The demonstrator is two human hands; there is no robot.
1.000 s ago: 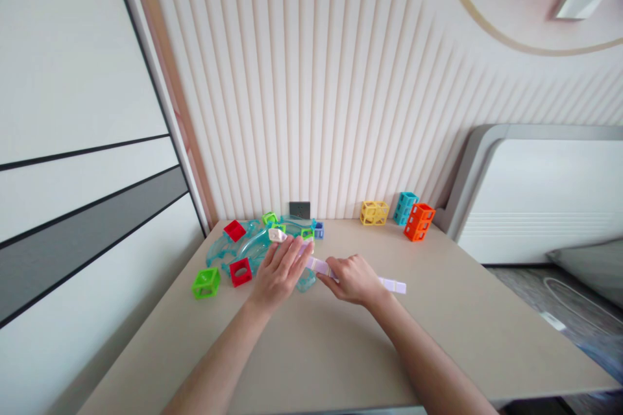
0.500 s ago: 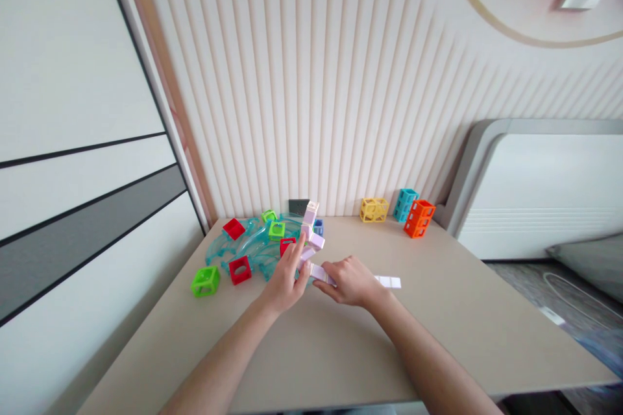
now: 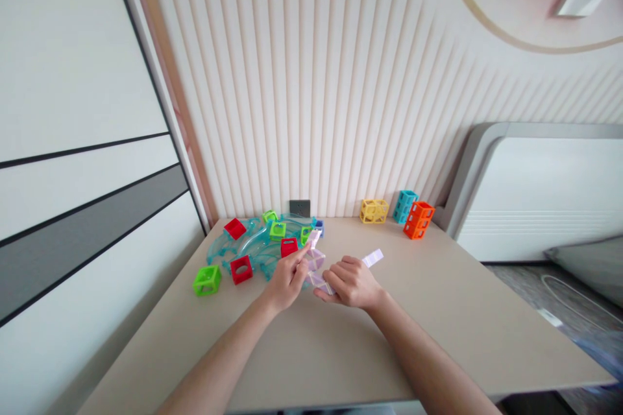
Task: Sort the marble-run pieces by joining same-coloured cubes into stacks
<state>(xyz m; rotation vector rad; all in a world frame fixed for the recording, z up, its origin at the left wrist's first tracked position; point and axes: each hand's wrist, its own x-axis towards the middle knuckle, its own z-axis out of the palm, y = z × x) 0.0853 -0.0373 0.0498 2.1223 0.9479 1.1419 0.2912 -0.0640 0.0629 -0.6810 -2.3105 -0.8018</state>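
Both my hands meet over the middle of the beige table (image 3: 438, 331), holding a chain of pale lilac cube frames (image 3: 315, 262). My left hand (image 3: 287, 279) pinches the chain's left part, with its fingers closed on the cubes. My right hand (image 3: 351, 282) is curled around the other part, and one white-lilac end (image 3: 373, 257) sticks out above its knuckles. Just behind my left hand lies a heap of clear teal curved track pieces (image 3: 253, 246) with red (image 3: 241, 270) and green (image 3: 277, 230) cube frames among them.
A green cube frame (image 3: 206, 280) sits alone at the table's left. Yellow (image 3: 374, 211), teal (image 3: 405, 205) and orange (image 3: 418, 220) cube stacks stand at the back by the ribbed wall. A dark socket plate (image 3: 300, 207) is on the wall. A padded headboard (image 3: 535, 194) borders the right.
The lilac chain lay stretched flat under my hands a second ago. Its left part swung up, and now it is bent and gathered between both hands, its right end lifted off the table.
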